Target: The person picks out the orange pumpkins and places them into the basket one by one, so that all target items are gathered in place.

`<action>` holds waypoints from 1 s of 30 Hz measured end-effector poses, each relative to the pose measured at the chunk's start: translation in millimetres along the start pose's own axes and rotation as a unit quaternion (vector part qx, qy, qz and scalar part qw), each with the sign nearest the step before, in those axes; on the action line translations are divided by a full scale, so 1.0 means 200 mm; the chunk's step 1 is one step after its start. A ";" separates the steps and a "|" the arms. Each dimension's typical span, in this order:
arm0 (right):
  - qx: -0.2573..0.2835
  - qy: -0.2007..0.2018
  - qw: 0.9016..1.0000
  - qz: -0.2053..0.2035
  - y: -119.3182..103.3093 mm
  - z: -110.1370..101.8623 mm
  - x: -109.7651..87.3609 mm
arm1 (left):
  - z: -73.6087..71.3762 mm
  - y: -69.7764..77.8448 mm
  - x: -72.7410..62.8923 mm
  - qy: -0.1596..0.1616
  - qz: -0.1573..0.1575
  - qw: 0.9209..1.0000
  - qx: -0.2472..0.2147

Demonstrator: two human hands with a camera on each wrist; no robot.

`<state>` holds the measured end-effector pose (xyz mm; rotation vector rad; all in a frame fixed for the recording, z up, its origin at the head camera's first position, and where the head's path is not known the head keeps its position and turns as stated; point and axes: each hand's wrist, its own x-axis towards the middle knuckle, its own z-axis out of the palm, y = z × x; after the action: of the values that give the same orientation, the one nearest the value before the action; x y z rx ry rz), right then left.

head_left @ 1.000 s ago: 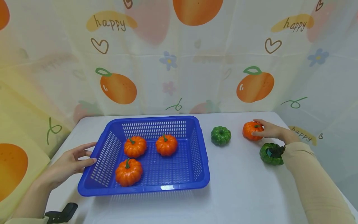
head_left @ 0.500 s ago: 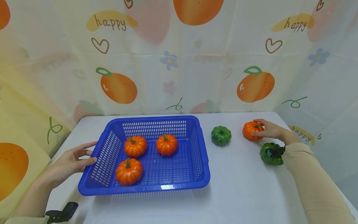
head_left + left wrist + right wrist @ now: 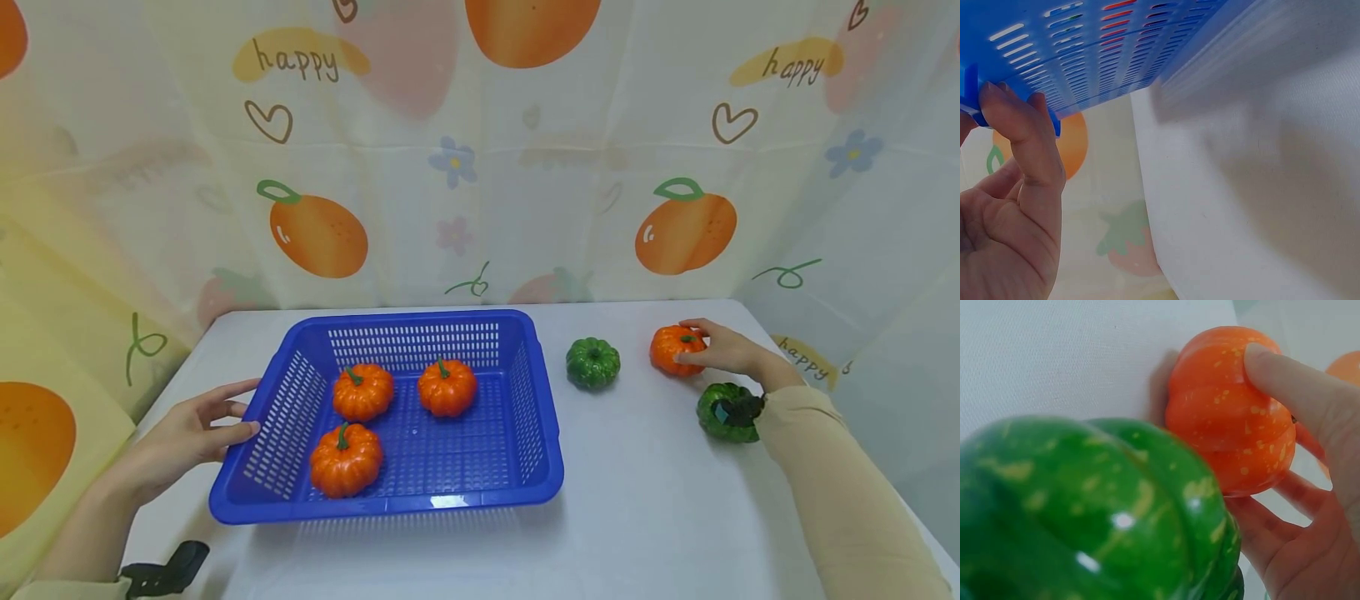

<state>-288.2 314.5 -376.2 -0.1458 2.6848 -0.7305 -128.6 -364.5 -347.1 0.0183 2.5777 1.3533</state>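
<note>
My left hand grips the left rim of a blue plastic basket, thumb on top and fingertips curled under the edge in the left wrist view. Three orange pumpkins, one of them the front pumpkin, sit inside towards the left and middle. At the table's right side my right hand holds another orange pumpkin between thumb and fingers, and it appears to rest on the table. Just in front of it lies a green pumpkin, partly hidden by the right wrist's strap in the head view.
A second green pumpkin stands between the basket and the right hand. The white table ends at a printed cloth backdrop behind. Black straps, such as the left strap, sit on both wrists.
</note>
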 end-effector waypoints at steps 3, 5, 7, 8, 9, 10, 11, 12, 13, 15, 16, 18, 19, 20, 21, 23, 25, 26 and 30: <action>-0.002 0.006 1.000 -0.002 0.00 0.00 0.00 | 0.00 0.00 0.00 0.000 0.003 1.000 -0.001; -0.006 0.013 1.000 -0.006 0.00 0.00 0.00 | 0.00 0.00 0.00 0.001 0.004 1.000 0.000; -0.008 0.017 1.000 -0.012 0.00 -0.01 -0.01 | 0.00 0.00 0.00 0.001 0.002 1.000 0.003; -0.010 0.019 1.000 -0.017 -0.01 -0.01 -0.02 | 0.00 0.00 0.00 0.001 0.002 1.000 0.004; -0.011 0.020 1.000 -0.020 -0.01 -0.01 -0.02 | 0.00 0.00 0.00 0.001 0.001 1.000 0.003; -0.011 0.021 0.999 -0.024 -0.02 -0.01 -0.02 | 0.00 0.00 0.00 0.001 0.002 1.000 0.004; -0.012 0.022 0.999 -0.026 -0.02 -0.01 -0.03 | 0.00 0.01 0.00 0.001 0.002 1.000 0.003; -0.012 0.022 0.999 -0.028 -0.03 -0.01 -0.03 | 0.00 0.00 0.00 0.000 0.004 1.000 0.002; -0.012 0.023 0.999 -0.029 -0.03 -0.01 -0.03 | 0.00 0.00 0.00 0.000 0.005 1.000 0.001; -0.013 0.024 0.999 -0.028 -0.04 -0.01 -0.03 | 0.00 0.00 0.00 -0.002 0.011 1.000 -0.001; -0.014 0.025 0.999 -0.027 -0.04 -0.01 -0.03 | 0.01 0.00 0.00 -0.002 0.012 1.000 -0.002; -0.012 0.026 0.999 -0.026 -0.04 -0.01 -0.03 | 0.01 0.00 0.00 -0.002 0.013 1.000 -0.004; -0.012 0.027 0.999 -0.027 -0.05 -0.01 -0.03 | 0.01 0.00 0.00 -0.002 0.014 1.000 -0.004; -0.011 0.028 0.999 -0.027 -0.05 -0.01 -0.02 | 0.00 -0.01 0.00 -0.003 0.018 1.000 -0.004; -0.011 0.030 0.999 -0.028 -0.06 -0.01 -0.02 | 0.00 -0.01 0.00 -0.003 0.019 1.000 -0.005; -0.012 0.033 0.999 -0.033 -0.07 -0.01 -0.02 | 0.01 -0.01 0.00 -0.001 0.017 1.000 -0.006; -0.010 0.034 0.999 -0.038 -0.08 -0.01 -0.02 | 0.01 -0.01 0.00 -0.002 0.016 1.000 -0.004; -0.009 0.034 0.999 -0.041 -0.09 -0.01 -0.02 | 0.01 -0.01 0.00 -0.002 0.017 1.000 -0.004; -0.005 0.033 0.998 -0.055 -0.12 -0.02 -0.03 | 0.01 -0.01 0.00 0.001 0.015 1.000 -0.003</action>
<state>-283.7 296.4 -359.6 -0.2783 2.7616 -0.7674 -128.8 -364.0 -350.6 0.0540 2.5857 1.3716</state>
